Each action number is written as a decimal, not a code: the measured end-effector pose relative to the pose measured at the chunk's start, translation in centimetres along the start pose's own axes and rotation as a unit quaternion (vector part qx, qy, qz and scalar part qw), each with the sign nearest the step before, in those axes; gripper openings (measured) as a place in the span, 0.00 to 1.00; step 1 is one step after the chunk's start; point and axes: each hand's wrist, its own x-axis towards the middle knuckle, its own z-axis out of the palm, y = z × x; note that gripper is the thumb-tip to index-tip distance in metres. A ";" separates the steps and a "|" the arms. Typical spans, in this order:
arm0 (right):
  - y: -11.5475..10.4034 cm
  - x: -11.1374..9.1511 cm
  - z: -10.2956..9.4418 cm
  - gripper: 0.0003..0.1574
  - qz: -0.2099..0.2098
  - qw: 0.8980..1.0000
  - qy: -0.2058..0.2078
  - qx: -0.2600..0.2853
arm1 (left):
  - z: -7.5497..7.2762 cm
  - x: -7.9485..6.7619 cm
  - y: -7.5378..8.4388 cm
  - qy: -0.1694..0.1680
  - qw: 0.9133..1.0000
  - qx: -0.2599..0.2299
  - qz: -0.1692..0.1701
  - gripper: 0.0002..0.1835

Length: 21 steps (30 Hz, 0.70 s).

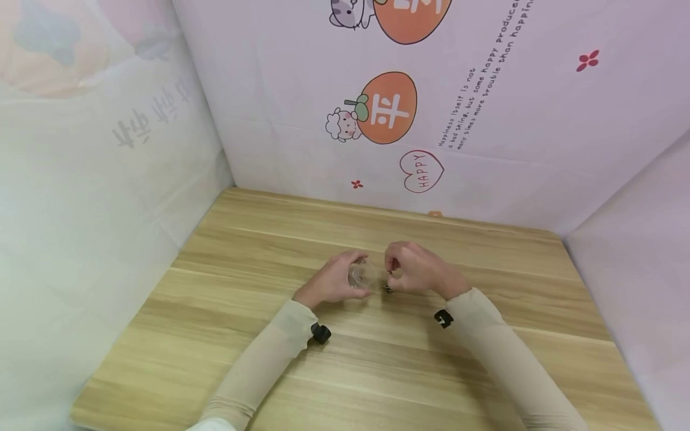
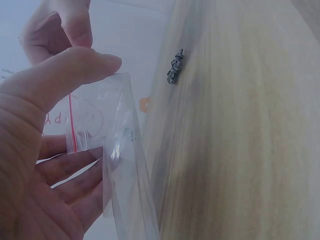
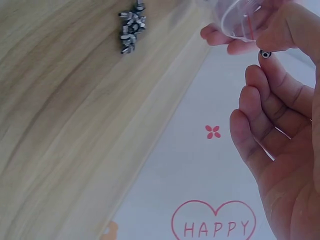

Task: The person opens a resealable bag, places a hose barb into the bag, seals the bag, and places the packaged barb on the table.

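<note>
My left hand holds a clear zip bag between thumb and fingers, its mouth spread wide. A red stripe runs along the bag's seal. To the right of the bag, my right hand pinches a small metal screw between thumb and index finger. Only the screw's round, hollowed end shows in the right wrist view; the rest is hidden by the fingertips. On the table just below the right fingertips lies a little pile of similar dark metal screws.
The wood-grain table reaches back to a white printed cloth standing behind it. White cloth sides rise at the left and right. A black wrist strap sits on the left sleeve, another on the right.
</note>
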 end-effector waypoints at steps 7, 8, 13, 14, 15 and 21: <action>-0.7 0.6 -0.3 0.09 -0.028 1.000 0.013 0.000 | 0.0 -0.2 0.2 0.000 1.000 -0.002 0.003 0.46; -0.9 0.8 -0.4 0.09 -0.029 0.999 0.014 0.000 | -0.1 -0.2 0.2 0.000 1.000 -0.001 0.003 0.46; -1.4 2.0 -0.5 0.08 -0.034 0.999 0.012 0.004 | -0.2 -0.1 0.2 0.000 1.000 -0.001 0.000 0.45; -1.5 2.2 -0.5 0.07 -0.036 0.999 0.011 0.004 | -0.2 -0.1 0.1 0.002 1.000 0.000 0.000 0.44; -1.6 2.4 -0.5 0.07 -0.038 0.999 0.012 0.005 | -0.1 -0.1 0.1 0.004 1.000 0.001 0.001 0.44; -2.0 3.4 -0.5 0.07 -0.041 0.999 0.012 0.015 | -0.1 0.0 -0.2 0.008 1.000 -0.004 0.009 0.42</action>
